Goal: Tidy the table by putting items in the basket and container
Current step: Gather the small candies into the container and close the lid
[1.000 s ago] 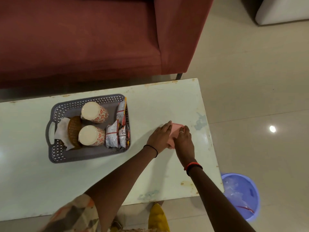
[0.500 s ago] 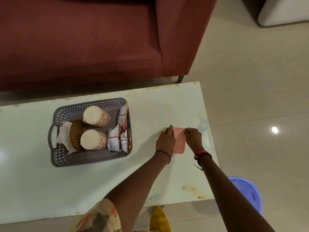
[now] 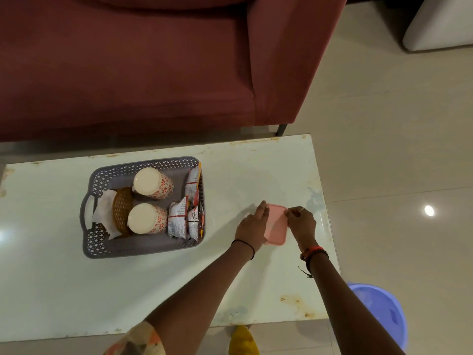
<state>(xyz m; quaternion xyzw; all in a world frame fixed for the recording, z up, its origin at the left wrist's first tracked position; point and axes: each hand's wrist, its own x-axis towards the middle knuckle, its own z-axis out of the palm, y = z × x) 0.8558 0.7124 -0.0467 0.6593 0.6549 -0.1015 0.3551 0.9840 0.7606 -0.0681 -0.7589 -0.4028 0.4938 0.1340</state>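
Note:
A small pink container (image 3: pixel 277 225) with its lid on lies flat on the pale table (image 3: pixel 153 290), toward the right end. My left hand (image 3: pixel 252 226) rests against its left edge with the fingers straight. My right hand (image 3: pixel 302 222) pinches the lid's far right corner with curled fingers. To the left stands a grey perforated basket (image 3: pixel 143 248) holding two floral cups (image 3: pixel 151 185), several snack packets (image 3: pixel 185 216), a wicker coaster (image 3: pixel 122 210) and a white napkin (image 3: pixel 102 208).
A dark red sofa (image 3: pixel 153 67) runs along the far side of the table. A blue bin (image 3: pixel 381 313) stands on the tiled floor past the table's near right corner. A white piece of furniture (image 3: pixel 440 24) is at the top right.
My hands have slid from on top of the pink container out to its two sides, so its lid now shows between them. The basket and its contents have not moved.

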